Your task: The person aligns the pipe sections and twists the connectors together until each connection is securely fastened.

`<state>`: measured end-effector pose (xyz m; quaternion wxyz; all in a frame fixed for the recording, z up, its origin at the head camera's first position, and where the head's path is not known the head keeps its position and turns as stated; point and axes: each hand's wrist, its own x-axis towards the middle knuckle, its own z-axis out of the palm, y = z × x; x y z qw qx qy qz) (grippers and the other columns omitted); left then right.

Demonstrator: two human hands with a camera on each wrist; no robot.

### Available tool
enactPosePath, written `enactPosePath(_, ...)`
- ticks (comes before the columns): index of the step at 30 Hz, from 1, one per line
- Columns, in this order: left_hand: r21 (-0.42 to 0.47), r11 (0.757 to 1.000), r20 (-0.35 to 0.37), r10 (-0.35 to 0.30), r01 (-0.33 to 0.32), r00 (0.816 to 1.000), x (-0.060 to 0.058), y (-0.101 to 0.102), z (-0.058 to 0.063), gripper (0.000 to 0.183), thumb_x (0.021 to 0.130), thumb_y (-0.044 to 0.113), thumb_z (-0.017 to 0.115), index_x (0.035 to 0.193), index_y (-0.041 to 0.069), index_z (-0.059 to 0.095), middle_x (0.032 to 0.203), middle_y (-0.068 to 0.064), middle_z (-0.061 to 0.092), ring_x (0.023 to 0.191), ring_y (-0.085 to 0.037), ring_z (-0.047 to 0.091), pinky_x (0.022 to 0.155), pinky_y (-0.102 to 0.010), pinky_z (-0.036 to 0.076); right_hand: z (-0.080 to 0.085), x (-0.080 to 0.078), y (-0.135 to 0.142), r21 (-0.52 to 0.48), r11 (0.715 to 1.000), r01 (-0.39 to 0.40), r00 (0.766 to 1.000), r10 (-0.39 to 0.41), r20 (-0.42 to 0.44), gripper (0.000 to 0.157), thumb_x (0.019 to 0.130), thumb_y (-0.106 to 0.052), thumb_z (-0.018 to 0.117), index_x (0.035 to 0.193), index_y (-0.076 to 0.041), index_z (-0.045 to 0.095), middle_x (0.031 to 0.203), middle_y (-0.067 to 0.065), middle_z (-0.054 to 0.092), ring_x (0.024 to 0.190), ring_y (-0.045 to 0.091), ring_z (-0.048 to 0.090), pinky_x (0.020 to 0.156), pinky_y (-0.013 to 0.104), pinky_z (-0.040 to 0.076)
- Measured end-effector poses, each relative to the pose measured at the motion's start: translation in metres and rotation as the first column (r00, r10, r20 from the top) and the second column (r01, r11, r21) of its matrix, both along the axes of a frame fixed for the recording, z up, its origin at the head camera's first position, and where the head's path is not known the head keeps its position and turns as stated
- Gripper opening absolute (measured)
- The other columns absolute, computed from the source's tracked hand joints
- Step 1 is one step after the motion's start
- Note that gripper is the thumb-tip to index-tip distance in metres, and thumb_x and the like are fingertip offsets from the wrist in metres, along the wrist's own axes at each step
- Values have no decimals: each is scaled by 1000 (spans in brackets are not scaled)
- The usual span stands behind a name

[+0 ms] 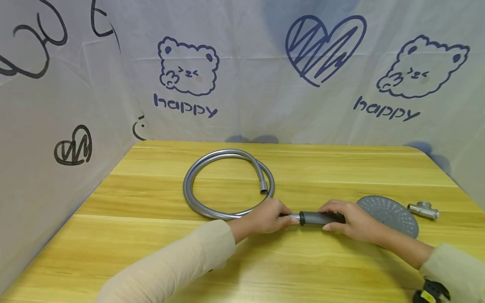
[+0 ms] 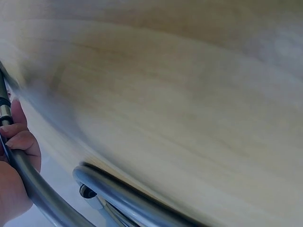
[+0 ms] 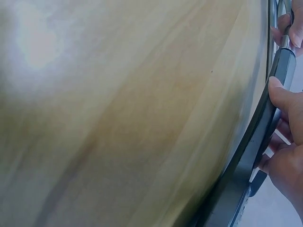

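A grey shower head with a round nozzle face lies at the right in the head view, its dark handle pointing left. My right hand grips that handle with thumb and fingers. At the handle's end, my left hand pinches the metal end of the grey shower hose where it meets the handle. The hose lies coiled behind the left hand, its other end fitting loose inside the coil. In the right wrist view the handle runs up to the left hand's fingers.
A small chrome tee valve lies right of the shower head. Everything rests on a wooden table. White cloth walls with marker drawings enclose the back and sides. A dark watch-like device shows at the right sleeve.
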<state>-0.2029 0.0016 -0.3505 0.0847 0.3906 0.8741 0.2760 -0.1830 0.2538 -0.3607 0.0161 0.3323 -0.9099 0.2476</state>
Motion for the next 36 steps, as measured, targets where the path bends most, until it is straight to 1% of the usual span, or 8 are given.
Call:
enactPosePath(6,-17,1000,23,14,-14,1000,1,0,2,34,93,26,56,69,5,69,58,0,62,44,0,37,44,-11,31,0,0,-1,2,1000,3,1000,-3,-26,29,78,-23,74,104,-12,64,100,0,65,85,6,59,69,26,50)
enactPosePath(10,-36,999,44,36,-35,998,2,0,-1,36,94,27,54,70,5,70,61,-2,67,42,1,39,43,-11,33,-1,1,0,-6,1000,5,1000,-5,-30,30,76,-21,76,102,-13,64,99,0,65,84,6,58,68,25,50)
enactPosePath(13,-19,999,68,52,-50,996,3,0,-2,36,94,28,54,71,5,69,62,-3,68,42,0,40,43,-12,34,-3,2,2,-13,1000,6,999,-6,-37,30,75,-21,76,102,-14,65,98,0,65,84,7,58,68,25,50)
enactPosePath(18,13,997,83,70,-72,994,2,1,0,36,94,28,55,70,5,68,61,-5,66,43,-1,39,44,-12,33,-2,1,3,-20,1000,6,999,-7,-41,29,76,-24,75,101,-14,65,97,-1,65,83,5,58,68,26,50)
enactPosePath(25,-22,996,44,86,-85,995,2,1,-2,33,91,31,58,70,8,68,60,2,64,43,0,37,43,-12,31,2,1,0,-21,1000,-3,1000,2,-13,29,77,-25,74,102,-12,66,97,0,65,84,4,58,68,26,50)
enactPosePath(29,-27,996,43,86,-84,995,2,1,-3,32,91,31,59,71,9,68,61,2,65,43,1,37,43,-11,31,3,1,-2,-21,1000,-13,1000,13,-15,28,78,-24,74,102,-11,66,97,-1,65,84,3,57,69,26,50)
enactPosePath(33,-29,996,25,85,-84,996,3,1,-2,29,90,31,60,73,9,69,63,3,66,44,2,39,44,-11,33,2,2,-2,-21,1000,-17,1000,17,-16,28,78,-22,74,102,-11,66,97,-1,65,84,3,57,69,26,50)
enactPosePath(36,-30,996,33,90,-89,995,4,1,-2,27,90,30,61,77,9,70,65,3,68,46,3,42,45,-10,36,2,1,-2,-15,1000,-18,1000,18,-8,27,78,-23,74,102,-11,66,98,0,65,85,4,57,70,26,50)
